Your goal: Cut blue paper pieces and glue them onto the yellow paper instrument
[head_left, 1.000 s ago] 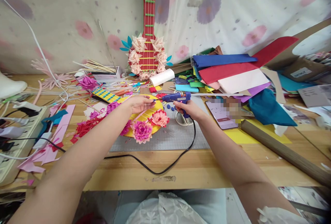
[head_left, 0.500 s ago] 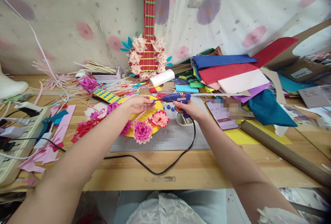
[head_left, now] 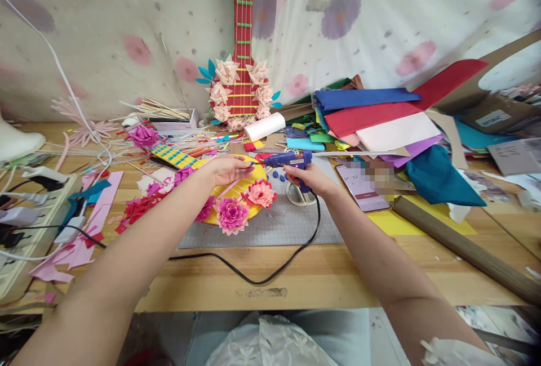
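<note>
While the right hand [head_left: 307, 179] wraps the glue gun [head_left: 282, 159], I read its barrel as crosswise, nozzle pointing at the left hand [head_left: 230, 170], fingertips nearly closed on a small blue piece [head_left: 252, 164]; nozzle contact, can't tell. Yellow guitar [head_left: 257, 175] lies below, nearer the left.

From here I read digits ending in 32 on the flat smartphone's pale lilac screen [head_left: 355, 187]; print on the blue plastic glue gun [head_left: 279, 159] and brown box's white label [head_left: 492, 120] is illegible.
</note>
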A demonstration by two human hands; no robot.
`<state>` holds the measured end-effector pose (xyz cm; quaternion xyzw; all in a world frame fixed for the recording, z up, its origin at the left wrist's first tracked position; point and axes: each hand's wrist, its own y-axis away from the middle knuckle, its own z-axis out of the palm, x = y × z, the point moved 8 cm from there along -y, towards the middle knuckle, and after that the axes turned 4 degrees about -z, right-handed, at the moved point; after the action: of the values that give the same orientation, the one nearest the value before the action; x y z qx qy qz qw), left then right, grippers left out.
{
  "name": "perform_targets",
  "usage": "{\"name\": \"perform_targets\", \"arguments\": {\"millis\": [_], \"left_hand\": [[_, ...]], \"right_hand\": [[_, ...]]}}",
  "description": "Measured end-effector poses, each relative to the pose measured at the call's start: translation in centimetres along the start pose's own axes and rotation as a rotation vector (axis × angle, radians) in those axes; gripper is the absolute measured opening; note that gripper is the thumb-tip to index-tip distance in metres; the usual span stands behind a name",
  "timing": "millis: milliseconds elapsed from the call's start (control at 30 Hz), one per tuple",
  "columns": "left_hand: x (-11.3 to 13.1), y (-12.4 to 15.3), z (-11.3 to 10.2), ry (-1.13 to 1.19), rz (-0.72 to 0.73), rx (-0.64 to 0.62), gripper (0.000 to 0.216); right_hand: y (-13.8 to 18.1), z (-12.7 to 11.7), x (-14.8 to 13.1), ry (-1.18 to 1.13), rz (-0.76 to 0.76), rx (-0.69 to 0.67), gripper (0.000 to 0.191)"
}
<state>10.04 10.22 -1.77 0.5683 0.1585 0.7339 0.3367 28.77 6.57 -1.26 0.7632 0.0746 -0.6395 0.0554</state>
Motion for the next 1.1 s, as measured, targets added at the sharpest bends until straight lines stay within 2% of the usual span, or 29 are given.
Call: {"name": "perform_targets", "arguments": {"millis": [933,1100], "left_hand": [[0.13,-0.21,0.08,-0.031,0.003,-0.023,0.02],[0.42,-0.14,-0.16,-0.058,0.046,0.034,0.024]], "right_hand": [[0.06,-0.23,-0.25,0.045,0.035,-0.009,0.044],[0.07,-0.21,-0.45,0.043,0.03,-0.006,0.043]]}}
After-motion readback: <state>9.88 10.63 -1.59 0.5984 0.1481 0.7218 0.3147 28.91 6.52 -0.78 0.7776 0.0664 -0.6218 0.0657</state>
